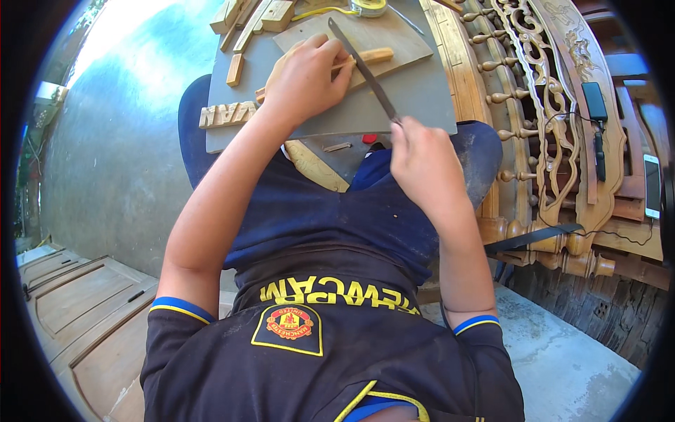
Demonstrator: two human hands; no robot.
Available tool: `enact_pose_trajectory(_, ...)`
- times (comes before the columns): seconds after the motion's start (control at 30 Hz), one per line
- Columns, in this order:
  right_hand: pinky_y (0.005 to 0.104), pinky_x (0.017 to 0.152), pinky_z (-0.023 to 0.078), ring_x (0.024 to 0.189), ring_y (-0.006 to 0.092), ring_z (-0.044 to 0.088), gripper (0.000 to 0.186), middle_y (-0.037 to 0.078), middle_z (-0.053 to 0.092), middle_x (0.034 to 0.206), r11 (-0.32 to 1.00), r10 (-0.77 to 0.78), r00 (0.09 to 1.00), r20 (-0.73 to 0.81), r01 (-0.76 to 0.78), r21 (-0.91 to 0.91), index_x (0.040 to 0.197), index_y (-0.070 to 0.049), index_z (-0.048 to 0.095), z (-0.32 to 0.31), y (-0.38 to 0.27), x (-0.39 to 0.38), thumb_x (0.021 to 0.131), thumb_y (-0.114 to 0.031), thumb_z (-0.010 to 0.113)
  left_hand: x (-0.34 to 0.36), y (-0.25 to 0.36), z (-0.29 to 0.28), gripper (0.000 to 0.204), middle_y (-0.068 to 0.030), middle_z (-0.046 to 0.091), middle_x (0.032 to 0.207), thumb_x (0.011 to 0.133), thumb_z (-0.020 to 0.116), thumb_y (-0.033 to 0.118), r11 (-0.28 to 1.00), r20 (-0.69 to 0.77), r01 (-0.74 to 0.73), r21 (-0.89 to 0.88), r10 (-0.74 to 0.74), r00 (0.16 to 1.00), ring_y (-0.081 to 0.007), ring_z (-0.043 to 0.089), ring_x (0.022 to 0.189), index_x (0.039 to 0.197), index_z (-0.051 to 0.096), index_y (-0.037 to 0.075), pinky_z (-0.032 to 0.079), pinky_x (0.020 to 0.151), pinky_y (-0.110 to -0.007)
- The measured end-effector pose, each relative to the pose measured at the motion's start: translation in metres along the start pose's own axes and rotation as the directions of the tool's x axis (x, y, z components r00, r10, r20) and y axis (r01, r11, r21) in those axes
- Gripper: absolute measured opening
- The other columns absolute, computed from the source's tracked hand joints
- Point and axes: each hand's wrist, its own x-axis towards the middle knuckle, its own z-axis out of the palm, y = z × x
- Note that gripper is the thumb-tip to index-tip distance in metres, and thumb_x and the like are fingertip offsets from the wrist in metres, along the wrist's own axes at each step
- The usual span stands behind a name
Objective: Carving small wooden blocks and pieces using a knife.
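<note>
My left hand (pixel 307 77) is closed on a narrow wooden stick (pixel 378 55) lying on a flat wooden board (pixel 408 39) atop the grey work board (pixel 422 105). My right hand (pixel 422 155) grips a long, dark, narrow blade (pixel 373 81), like a saw or file, which slants across the stick beside my left fingers. Carved wooden letter blocks (pixel 223 114) sit at the work board's left, below a small wood block (pixel 235 70).
Wood offcuts (pixel 271 15), a yellow tape measure (pixel 368 7) and a thin rod (pixel 408 21) lie at the back. Carved wooden railings (pixel 534 133), a black charger (pixel 593 102) and a phone (pixel 652 186) are at right. Wooden panels (pixel 91 309) lie lower left.
</note>
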Motion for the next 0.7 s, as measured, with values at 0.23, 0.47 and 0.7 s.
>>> enact_pose_trajectory(0.23, 0.0538, 0.075, 0.057, 0.079, 0.0493, 0.069, 0.029, 0.032, 0.068, 0.079, 0.999, -0.038, 0.999, -0.037, 0.036, -0.040, 0.089, 0.004, 0.068, 0.019, -0.005, 0.051, 0.101, -0.019, 0.055, 0.001, 0.006, 0.003, 0.018, -0.0144, 0.068, 0.092, 0.090, 0.071, 0.020, 0.999, -0.045, 0.029, 0.035, -0.027, 0.999, -0.0367, 0.068, 0.090, 0.093, 0.069, 0.003, 0.055, 0.080, -0.045)
enact_pose_trajectory(0.47, 0.0541, 0.071, 0.055, 0.077, 0.0483, 0.068, 0.022, 0.031, 0.067, 0.077, 0.999, -0.012, 0.997, -0.075, 0.015, 0.035, 0.092, 0.003, 0.066, 0.004, 0.010, -0.029, 0.100, -0.015, 0.057, -0.002, 0.003, -0.001, 0.019, -0.0139, 0.068, 0.093, 0.090, 0.071, 0.022, 0.999, 0.004, 0.017, 0.050, -0.018, 1.000, -0.0371, 0.068, 0.091, 0.094, 0.069, 0.003, 0.055, 0.081, -0.046)
enact_pose_trajectory(0.7, 0.0553, 0.072, 0.055, 0.078, 0.0498, 0.068, 0.024, 0.031, 0.066, 0.077, 0.995, -0.064, 0.997, -0.048, 0.060, -0.080, 0.090, 0.003, 0.066, 0.020, -0.004, 0.046, 0.100, -0.017, 0.056, 0.005, 0.004, 0.001, 0.018, -0.0141, 0.069, 0.095, 0.090, 0.071, 0.021, 1.000, -0.002, 0.031, 0.002, -0.031, 1.000, -0.0369, 0.069, 0.092, 0.095, 0.070, 0.004, 0.055, 0.082, -0.045)
